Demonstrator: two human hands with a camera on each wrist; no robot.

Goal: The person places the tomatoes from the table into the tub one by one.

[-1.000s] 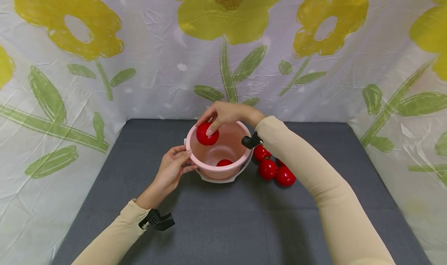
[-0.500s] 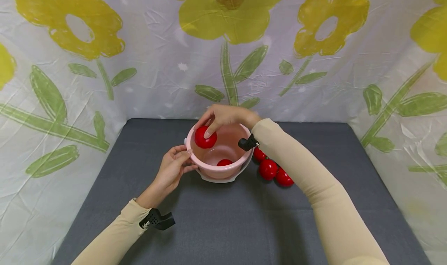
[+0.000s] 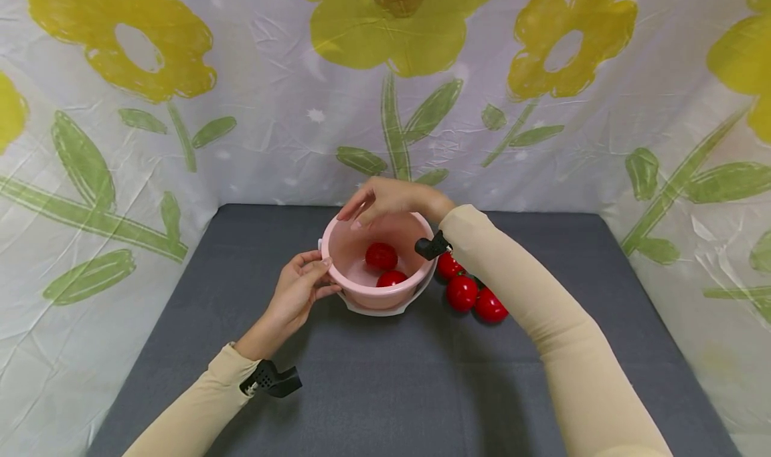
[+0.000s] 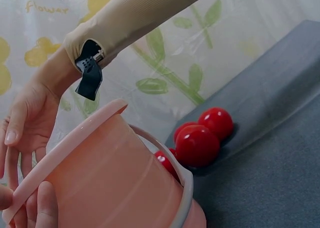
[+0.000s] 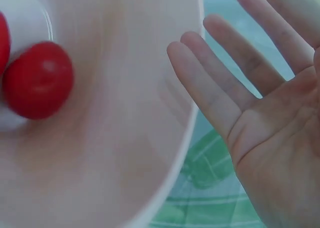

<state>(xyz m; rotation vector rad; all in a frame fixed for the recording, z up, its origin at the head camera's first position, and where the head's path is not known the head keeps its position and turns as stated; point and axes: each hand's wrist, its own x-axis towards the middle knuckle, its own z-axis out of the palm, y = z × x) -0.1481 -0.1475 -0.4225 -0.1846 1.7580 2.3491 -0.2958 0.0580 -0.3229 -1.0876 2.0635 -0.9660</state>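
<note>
A pink bucket [image 3: 372, 300] with a pale handle stands at the middle of the table. My left hand [image 3: 296, 291] pinches its rim on the left side, thumb on top and fingers below. Inside lie two red tomatoes, one farther back [image 3: 381, 256] and one nearer the front wall [image 3: 391, 279]. Over the back rim hovers my right hand [image 3: 385, 199], holding nothing. In the right wrist view its fingers are spread beside the bucket wall, with a tomato [image 5: 39, 80] down at the bottom.
Several more red tomatoes [image 3: 462, 293] lie clustered right of the bucket, partly hidden by the right forearm. Dark grey cloth [image 3: 385, 377] covers the table. Behind and at both sides hangs a white curtain [image 3: 271, 109] with yellow flowers.
The tomato in my right hand was let go and now lies inside the bucket beside the other one. My right hand has risen slightly. The left hand stays on the rim.
</note>
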